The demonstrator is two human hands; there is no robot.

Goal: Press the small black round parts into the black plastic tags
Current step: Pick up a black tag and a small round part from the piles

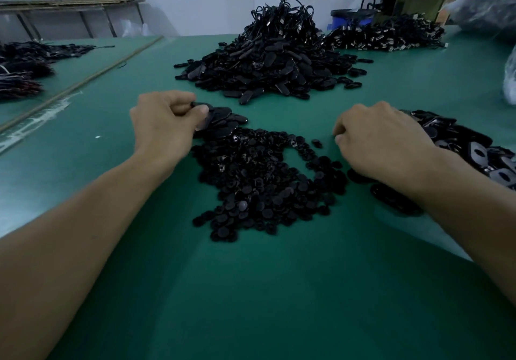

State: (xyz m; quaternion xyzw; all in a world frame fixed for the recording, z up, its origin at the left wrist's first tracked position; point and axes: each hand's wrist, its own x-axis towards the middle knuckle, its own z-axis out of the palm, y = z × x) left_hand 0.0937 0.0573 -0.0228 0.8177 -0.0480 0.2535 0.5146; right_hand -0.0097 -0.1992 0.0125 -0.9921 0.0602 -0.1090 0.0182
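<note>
- Pinching black plastic tags with the left fingers.
- Curling the right fingers over the worktop; grasp impossible to tell.
- Between them, loose: small black round parts.
- Likely far from done: large tag heap beyond.

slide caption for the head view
At a green table, the left hand grips black plastic tags while the right hand curls beside a pile of small round parts.

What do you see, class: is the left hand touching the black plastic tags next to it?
Touching. The head view shows the left hand gripping the black plastic tags, its thumb pressed on top.
</note>
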